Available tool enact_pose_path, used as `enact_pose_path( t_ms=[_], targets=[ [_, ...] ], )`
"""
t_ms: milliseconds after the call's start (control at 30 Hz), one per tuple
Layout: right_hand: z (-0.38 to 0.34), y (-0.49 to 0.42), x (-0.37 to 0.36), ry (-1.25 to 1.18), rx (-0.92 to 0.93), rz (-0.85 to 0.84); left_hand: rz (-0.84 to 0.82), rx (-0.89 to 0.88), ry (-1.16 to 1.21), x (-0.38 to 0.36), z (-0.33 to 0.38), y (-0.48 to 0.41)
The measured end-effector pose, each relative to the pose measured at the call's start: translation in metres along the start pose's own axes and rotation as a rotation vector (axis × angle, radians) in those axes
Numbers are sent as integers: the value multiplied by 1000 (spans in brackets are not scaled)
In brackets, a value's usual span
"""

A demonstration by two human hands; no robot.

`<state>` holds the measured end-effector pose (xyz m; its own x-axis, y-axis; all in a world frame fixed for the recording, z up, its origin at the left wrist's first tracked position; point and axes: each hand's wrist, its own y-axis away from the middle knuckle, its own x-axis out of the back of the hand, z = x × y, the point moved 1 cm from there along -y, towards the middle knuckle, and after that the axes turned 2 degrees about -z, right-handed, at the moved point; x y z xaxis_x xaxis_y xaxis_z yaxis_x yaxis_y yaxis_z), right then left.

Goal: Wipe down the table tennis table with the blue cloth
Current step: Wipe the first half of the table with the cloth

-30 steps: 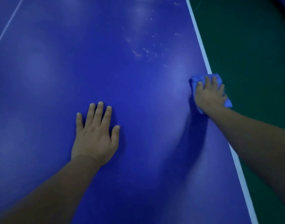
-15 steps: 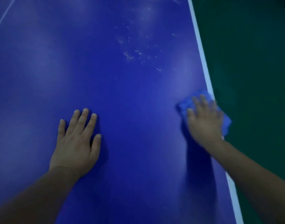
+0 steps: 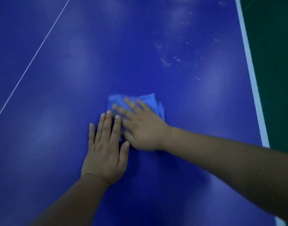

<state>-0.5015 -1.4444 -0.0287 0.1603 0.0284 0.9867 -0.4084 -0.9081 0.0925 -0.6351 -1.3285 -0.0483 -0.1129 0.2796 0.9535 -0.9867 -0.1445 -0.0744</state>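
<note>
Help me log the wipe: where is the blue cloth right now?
Head view: the blue cloth lies near the middle, under the right hand, beside the left hand, left of the white sideline.

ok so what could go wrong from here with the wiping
1. The right hand presses the blue cloth right beside the left hand; a stroke further left would likely bump it.
2. The blue cloth is held only under flat fingers, not gripped, so it may bunch or slip out.
3. The pale specks lie beyond the cloth toward the white edge line; strokes kept this near could miss them.
</note>
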Motion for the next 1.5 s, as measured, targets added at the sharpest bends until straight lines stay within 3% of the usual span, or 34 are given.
enact_pose_path(
  t_ms=[67, 100, 200, 267, 367, 467, 600, 733, 833, 900, 1000, 1067, 1100, 1133, 1200, 1267, 1333, 1400, 1500],
  targets=[
    [14, 24, -5, 29, 266, -54, -20, -8, -7, -1, -1, -1],
    [34, 27, -5, 47, 266, -33, -36, -11, -21, -2, -1, -2],
    [93, 9, 6, 36, -137, 71, -80, -25, -59, -1, 0, -2],
    [101, -12, 14, -14, -422, 34, -77, -17, -42, -1, -1, -2],
    [68, -44, 15, -19, -526, 41, -38, 43, 32, 4, -1, 1],
    [11, -56, 9, -4, -411, 36, 22, 111, 176, 8, 3, -2],
    [-80, -20, -10, -47, -113, -12, 175, 449, 589, 35, -22, 10],
    [-193, 70, -34, -54, 356, -60, 143, 419, 254, 59, -83, 112],
    [-187, 93, -38, -24, 536, -76, 58, 501, 12, 69, -122, 189],
    [-143, 59, -40, 69, 353, 8, -7, 574, -41, 71, -138, 217],
    [-77, -13, -21, 73, -226, 122, -22, 591, -37, 69, -148, 229],
    [-74, -54, -11, -55, -535, 145, -16, 587, -22, 67, -147, 228],
    [-91, -67, -11, -75, -551, 160, -14, 586, -17, 68, -147, 228],
    [-115, -74, -14, -51, -456, 190, -6, 586, -15, 68, -148, 228],
    [-178, -63, -27, 30, 24, 186, 11, 584, -18, 69, -150, 227],
    [-230, -18, -41, 75, 555, 34, 7, 570, -26, 68, -151, 227],
    [-227, -7, -38, 54, 823, -67, 8, 555, -27, 67, -151, 227],
    [-190, -50, -36, 45, 720, 26, 8, 557, -32, 67, -151, 227],
    [-122, -142, -22, 35, 96, 127, 11, 555, -47, 67, -149, 226]
  ],
)
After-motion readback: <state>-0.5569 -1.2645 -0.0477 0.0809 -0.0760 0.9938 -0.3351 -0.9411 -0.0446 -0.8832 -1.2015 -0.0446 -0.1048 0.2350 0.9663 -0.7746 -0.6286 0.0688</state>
